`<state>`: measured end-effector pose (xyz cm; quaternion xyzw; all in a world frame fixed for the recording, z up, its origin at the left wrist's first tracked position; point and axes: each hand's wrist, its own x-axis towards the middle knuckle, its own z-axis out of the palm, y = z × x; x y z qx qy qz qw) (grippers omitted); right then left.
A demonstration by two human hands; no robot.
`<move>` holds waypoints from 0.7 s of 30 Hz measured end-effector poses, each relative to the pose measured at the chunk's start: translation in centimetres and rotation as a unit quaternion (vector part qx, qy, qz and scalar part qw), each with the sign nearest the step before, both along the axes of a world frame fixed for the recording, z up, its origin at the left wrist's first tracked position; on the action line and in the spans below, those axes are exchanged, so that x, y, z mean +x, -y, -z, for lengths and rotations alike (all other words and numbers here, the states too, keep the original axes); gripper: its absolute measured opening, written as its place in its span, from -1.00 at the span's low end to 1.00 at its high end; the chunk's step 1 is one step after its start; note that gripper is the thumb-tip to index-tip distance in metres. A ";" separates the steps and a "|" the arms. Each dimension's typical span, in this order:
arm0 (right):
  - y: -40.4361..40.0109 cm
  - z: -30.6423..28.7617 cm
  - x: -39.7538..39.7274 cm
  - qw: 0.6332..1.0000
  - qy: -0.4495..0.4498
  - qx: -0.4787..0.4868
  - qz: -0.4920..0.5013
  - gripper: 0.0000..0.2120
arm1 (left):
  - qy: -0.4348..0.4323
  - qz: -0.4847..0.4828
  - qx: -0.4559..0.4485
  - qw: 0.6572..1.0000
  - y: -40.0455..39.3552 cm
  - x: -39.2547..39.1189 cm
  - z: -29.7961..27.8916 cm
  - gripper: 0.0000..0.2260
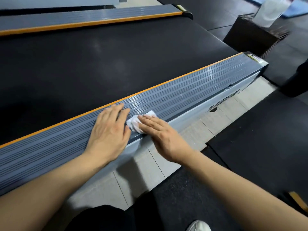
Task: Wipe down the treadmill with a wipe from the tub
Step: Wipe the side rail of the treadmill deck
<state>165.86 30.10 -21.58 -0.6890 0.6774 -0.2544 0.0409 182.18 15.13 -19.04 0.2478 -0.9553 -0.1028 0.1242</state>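
Here my right hand (pixel 160 139) lies flat, fingers straight and together, pressing a crumpled white wipe (pixel 140 122) onto the grey ribbed side rail (pixel 191 94) of the treadmill. The wipe sits on the rail near its outer edge, partly under my fingertips, with its bunched end sticking out on the belt side of them. My left hand (pixel 110 132) rests palm down on the same rail just beside the wipe, fingers spread and relaxed, gripping nothing; its fingertips reach almost to the orange strip (pixel 75 117) that borders the rail. Beyond that strip lies the wide black running belt (pixel 100 60), and past the belt runs a second grey ribbed rail with its own orange edge (pixel 83 19).

At the far end of the rail I am wiping there is a black end cap (pixel 256 61) bearing a small yellow and white label. Beyond that end cap stands a dark box-like object with striped edges (pixel 255 34), and above it a blurred translucent white thing (pixel 270 10) that I cannot make out clearly. Below the rail's outer face, which carries dark lettering too slanted to read, are pale floor tiles (pixel 216 120) and black rubber floor mats (pixel 258 147). My white shoe (pixel 199 225) shows at the bottom edge.
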 end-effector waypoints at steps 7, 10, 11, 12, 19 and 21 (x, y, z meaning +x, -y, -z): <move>-3.6 -0.4 -11.3 0.942 0.041 0.018 0.331 -0.46 | 0.039 0.050 0.012 0.998 -2.4 -6.8 -0.8 -0.45; -2.5 0.2 -9.2 0.949 0.021 0.017 0.316 -0.40 | 0.056 0.032 0.008 0.998 -2.3 -9.0 -0.2 -0.48; -2.0 0.0 -7.9 0.957 0.012 0.013 0.289 -0.41 | 0.054 0.022 0.012 0.998 -2.3 -9.3 -0.1 -0.48; -1.7 -0.2 -6.7 0.966 0.008 0.006 0.259 -0.42 | 0.053 0.016 0.017 0.998 -2.2 -9.6 0.0 -0.48; -1.2 0.2 -3.5 0.992 -0.006 0.013 0.127 -0.52 | 0.004 0.000 0.052 0.999 -2.3 -9.3 0.4 -0.52; -1.8 -0.4 -5.6 0.986 -0.001 0.017 0.167 -0.50 | 0.003 -0.001 0.049 0.999 -2.3 -9.4 0.4 -0.52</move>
